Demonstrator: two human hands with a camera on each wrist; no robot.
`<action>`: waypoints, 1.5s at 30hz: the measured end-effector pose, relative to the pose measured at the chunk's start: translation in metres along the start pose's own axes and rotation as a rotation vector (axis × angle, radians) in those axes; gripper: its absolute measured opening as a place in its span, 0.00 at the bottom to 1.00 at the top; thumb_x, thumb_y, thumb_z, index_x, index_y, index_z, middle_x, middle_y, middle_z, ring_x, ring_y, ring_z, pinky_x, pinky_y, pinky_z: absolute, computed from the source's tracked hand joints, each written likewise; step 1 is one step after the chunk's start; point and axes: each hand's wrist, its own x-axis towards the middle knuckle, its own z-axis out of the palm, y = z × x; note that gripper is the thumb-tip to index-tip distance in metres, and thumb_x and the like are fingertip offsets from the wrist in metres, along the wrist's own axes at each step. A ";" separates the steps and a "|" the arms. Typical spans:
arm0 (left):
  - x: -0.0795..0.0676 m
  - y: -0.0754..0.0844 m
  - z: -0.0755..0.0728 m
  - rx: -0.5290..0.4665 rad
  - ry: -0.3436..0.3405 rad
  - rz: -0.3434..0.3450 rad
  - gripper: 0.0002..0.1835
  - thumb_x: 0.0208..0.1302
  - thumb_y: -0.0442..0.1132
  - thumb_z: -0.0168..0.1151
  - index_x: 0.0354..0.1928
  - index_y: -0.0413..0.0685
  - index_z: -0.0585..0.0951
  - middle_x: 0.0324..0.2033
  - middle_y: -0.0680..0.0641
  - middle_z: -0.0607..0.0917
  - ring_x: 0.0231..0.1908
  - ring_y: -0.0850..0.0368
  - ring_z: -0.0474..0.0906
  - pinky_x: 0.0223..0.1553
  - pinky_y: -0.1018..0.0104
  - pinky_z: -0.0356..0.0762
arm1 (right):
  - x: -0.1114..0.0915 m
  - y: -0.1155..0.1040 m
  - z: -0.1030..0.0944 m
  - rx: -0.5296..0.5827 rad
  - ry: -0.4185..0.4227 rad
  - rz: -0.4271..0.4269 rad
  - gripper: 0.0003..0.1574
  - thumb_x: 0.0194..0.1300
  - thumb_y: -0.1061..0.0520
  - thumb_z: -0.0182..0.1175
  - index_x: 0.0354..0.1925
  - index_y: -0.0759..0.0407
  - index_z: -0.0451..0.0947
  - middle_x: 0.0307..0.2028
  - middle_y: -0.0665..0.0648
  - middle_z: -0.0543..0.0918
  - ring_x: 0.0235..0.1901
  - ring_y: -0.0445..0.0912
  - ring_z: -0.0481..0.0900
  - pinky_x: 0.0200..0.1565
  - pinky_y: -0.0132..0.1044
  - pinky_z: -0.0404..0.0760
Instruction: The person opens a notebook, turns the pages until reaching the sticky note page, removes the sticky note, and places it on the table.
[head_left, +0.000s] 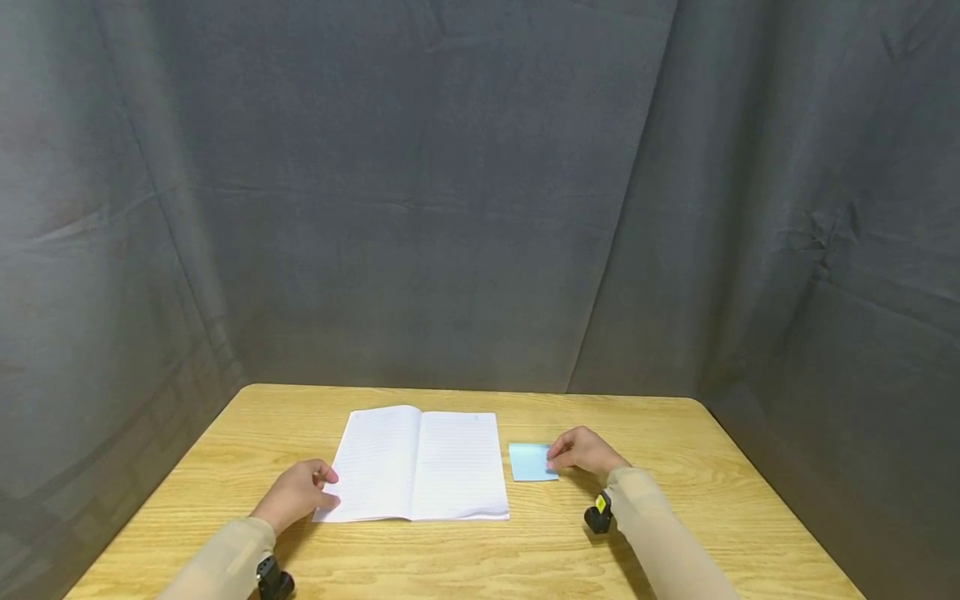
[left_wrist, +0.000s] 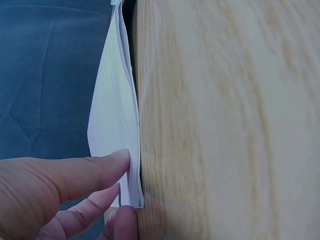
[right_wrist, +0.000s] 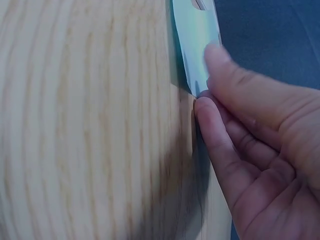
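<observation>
An open lined notebook (head_left: 457, 467) lies on the wooden table. My left hand (head_left: 300, 492) holds its left edge near the lower corner; in the left wrist view, the thumb is on the page (left_wrist: 112, 110) and other fingers are at the edge. To the right of the notebook is a light blue sticky note (head_left: 529, 463). My right hand (head_left: 587, 452) pinches its right side between thumb and fingers. In the right wrist view the blue paper (right_wrist: 195, 45) bends slightly above the tabletop. Whether it is one sheet or a pad, I cannot tell.
The light wooden table (head_left: 450, 567) has rounded far corners. Grey cloth (head_left: 420, 208) hangs behind it and along both sides. A small black camera (head_left: 598, 515) is strapped on the right wrist, another (head_left: 273, 579) on the left.
</observation>
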 end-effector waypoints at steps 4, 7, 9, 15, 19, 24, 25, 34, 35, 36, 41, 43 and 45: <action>0.000 0.000 0.000 -0.004 0.000 -0.002 0.18 0.46 0.33 0.74 0.39 0.39 0.79 0.31 0.45 0.73 0.33 0.52 0.69 0.33 0.62 0.68 | 0.000 -0.001 0.000 0.040 0.001 0.027 0.13 0.48 0.70 0.71 0.35 0.71 0.81 0.32 0.59 0.82 0.32 0.45 0.76 0.39 0.35 0.76; 0.000 0.001 0.000 -0.007 0.002 -0.001 0.18 0.45 0.33 0.74 0.39 0.39 0.79 0.31 0.45 0.72 0.33 0.52 0.69 0.33 0.63 0.68 | 0.001 0.000 0.001 0.051 0.010 0.043 0.14 0.46 0.73 0.70 0.35 0.71 0.80 0.32 0.59 0.82 0.30 0.45 0.76 0.36 0.35 0.79; 0.001 0.001 0.000 -0.004 0.003 0.003 0.18 0.45 0.33 0.74 0.39 0.39 0.79 0.31 0.45 0.72 0.33 0.51 0.69 0.33 0.62 0.68 | 0.001 0.000 0.002 0.048 0.021 0.056 0.14 0.46 0.73 0.70 0.35 0.71 0.80 0.32 0.58 0.81 0.30 0.45 0.76 0.37 0.35 0.79; 0.001 -0.001 0.000 0.005 0.005 0.001 0.17 0.45 0.33 0.74 0.38 0.39 0.79 0.31 0.45 0.73 0.33 0.52 0.69 0.34 0.62 0.68 | 0.001 0.002 0.006 0.038 0.043 0.084 0.14 0.46 0.74 0.70 0.35 0.69 0.80 0.31 0.58 0.80 0.30 0.46 0.76 0.36 0.37 0.79; 0.000 -0.001 0.000 0.004 0.005 -0.002 0.17 0.45 0.32 0.74 0.39 0.39 0.79 0.31 0.45 0.72 0.33 0.52 0.69 0.34 0.62 0.67 | 0.002 0.002 0.008 0.029 0.058 0.089 0.14 0.46 0.74 0.70 0.34 0.69 0.80 0.31 0.57 0.80 0.30 0.46 0.76 0.36 0.36 0.79; 0.000 0.000 0.000 0.008 0.008 -0.001 0.17 0.45 0.33 0.74 0.39 0.39 0.79 0.31 0.45 0.73 0.34 0.51 0.69 0.34 0.61 0.68 | 0.003 0.002 0.008 0.040 0.061 0.087 0.14 0.45 0.75 0.70 0.34 0.69 0.80 0.30 0.57 0.81 0.30 0.45 0.76 0.36 0.35 0.79; -0.001 0.000 0.000 0.011 0.009 0.000 0.17 0.46 0.33 0.74 0.39 0.39 0.79 0.32 0.45 0.74 0.34 0.51 0.70 0.35 0.61 0.69 | 0.003 0.003 0.009 0.042 0.059 0.085 0.14 0.45 0.75 0.70 0.34 0.69 0.80 0.30 0.57 0.81 0.30 0.45 0.76 0.36 0.35 0.79; 0.000 -0.001 0.000 0.015 -0.001 0.000 0.17 0.46 0.33 0.74 0.38 0.40 0.78 0.32 0.45 0.75 0.34 0.51 0.70 0.37 0.58 0.70 | 0.004 0.005 0.008 0.053 0.045 0.068 0.15 0.44 0.75 0.71 0.33 0.70 0.80 0.30 0.56 0.80 0.30 0.44 0.76 0.36 0.35 0.79; 0.000 -0.002 0.000 0.013 -0.003 -0.001 0.17 0.46 0.33 0.74 0.38 0.40 0.78 0.32 0.44 0.75 0.34 0.51 0.70 0.37 0.58 0.70 | 0.004 0.005 0.007 0.052 0.041 0.065 0.15 0.44 0.75 0.71 0.34 0.70 0.80 0.30 0.57 0.80 0.30 0.44 0.76 0.36 0.35 0.80; 0.000 -0.002 0.000 0.013 -0.003 -0.004 0.17 0.46 0.33 0.74 0.38 0.40 0.79 0.32 0.45 0.75 0.34 0.51 0.70 0.37 0.59 0.70 | 0.004 0.005 0.007 0.053 0.038 0.063 0.15 0.44 0.75 0.71 0.34 0.70 0.80 0.30 0.57 0.80 0.30 0.44 0.76 0.36 0.35 0.80; 0.001 -0.002 0.000 0.010 -0.001 -0.002 0.17 0.46 0.33 0.74 0.39 0.40 0.79 0.33 0.44 0.75 0.34 0.51 0.70 0.37 0.58 0.70 | 0.003 0.003 0.006 0.043 0.044 0.068 0.15 0.45 0.74 0.70 0.34 0.70 0.80 0.30 0.57 0.80 0.30 0.45 0.76 0.36 0.35 0.80; 0.001 -0.001 0.000 0.011 -0.002 0.002 0.17 0.46 0.33 0.74 0.39 0.39 0.79 0.33 0.44 0.75 0.34 0.51 0.70 0.37 0.58 0.70 | 0.003 0.002 0.006 0.038 0.049 0.064 0.15 0.44 0.74 0.71 0.34 0.70 0.80 0.30 0.57 0.80 0.30 0.45 0.76 0.36 0.35 0.79; 0.001 0.000 0.000 0.011 -0.002 0.001 0.17 0.46 0.33 0.74 0.38 0.40 0.79 0.33 0.44 0.75 0.34 0.51 0.70 0.37 0.58 0.70 | 0.003 0.002 0.004 0.033 0.054 0.053 0.16 0.44 0.74 0.71 0.35 0.70 0.80 0.30 0.57 0.80 0.29 0.44 0.76 0.35 0.34 0.79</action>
